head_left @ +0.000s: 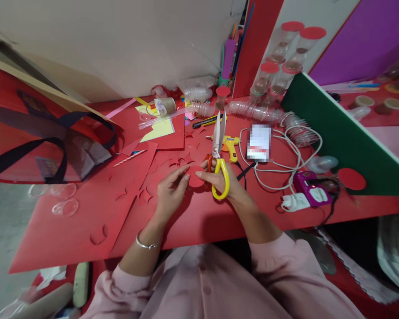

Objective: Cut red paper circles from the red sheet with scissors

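A red paper circle (197,177) is held between both hands above the table. My left hand (173,189) pinches its left edge between thumb and fingers. My right hand (219,177) has its thumb on the circle's right side and also carries a pair of scissors (221,177). The scissors have a yellow handle loop, and their blades point away from me, slightly apart. Curved red paper offcuts (146,193) lie scattered to the left of my hands. Just beyond the right hand rests a yellow glue gun (231,146).
A phone (259,141) with a looping white cable lies to the right, near a purple power adapter (310,188). Stacked clear plastic cups (252,110) line the back. A red bag (29,133) stands left. A green board (346,137) borders the right side.
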{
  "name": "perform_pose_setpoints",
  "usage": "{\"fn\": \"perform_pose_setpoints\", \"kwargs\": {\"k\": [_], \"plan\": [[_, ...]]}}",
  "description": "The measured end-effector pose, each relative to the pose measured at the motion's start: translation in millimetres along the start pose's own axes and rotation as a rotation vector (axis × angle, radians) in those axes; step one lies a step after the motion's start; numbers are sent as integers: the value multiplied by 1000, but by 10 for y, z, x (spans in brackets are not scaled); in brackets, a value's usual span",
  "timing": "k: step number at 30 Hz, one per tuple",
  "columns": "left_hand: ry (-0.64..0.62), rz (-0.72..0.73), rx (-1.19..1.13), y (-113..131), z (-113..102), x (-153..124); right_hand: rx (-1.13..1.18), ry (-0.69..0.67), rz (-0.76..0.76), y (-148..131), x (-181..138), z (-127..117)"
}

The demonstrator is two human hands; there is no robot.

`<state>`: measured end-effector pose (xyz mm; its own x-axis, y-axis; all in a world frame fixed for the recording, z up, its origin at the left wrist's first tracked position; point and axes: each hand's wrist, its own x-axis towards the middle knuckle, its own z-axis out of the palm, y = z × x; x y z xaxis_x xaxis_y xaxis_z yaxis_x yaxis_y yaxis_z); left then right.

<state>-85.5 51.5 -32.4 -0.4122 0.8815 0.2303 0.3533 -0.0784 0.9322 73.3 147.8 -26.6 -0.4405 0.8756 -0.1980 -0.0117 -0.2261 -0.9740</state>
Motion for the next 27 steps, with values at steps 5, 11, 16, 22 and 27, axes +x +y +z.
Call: {"fn": "perform_pose_setpoints", "kwargs": {"k": [5, 11, 16, 22, 27], "plan": [[-93, -38, -24, -14, 5, -17, -70, -54, 23, -27, -26, 12], [-61, -99, -121, 46, 15, 2, -57, -43, -8, -42, -46, 28], [-21, -130, -260, 75, 39, 21, -31, -77, -32, -23, -24, 12], [-54, -141, -272, 57, 42, 31, -37, 0, -61, -20, 4, 0], [-42, -131, -248, 64, 81, 4, 13, 126, -55, -29, 20, 29]]}}
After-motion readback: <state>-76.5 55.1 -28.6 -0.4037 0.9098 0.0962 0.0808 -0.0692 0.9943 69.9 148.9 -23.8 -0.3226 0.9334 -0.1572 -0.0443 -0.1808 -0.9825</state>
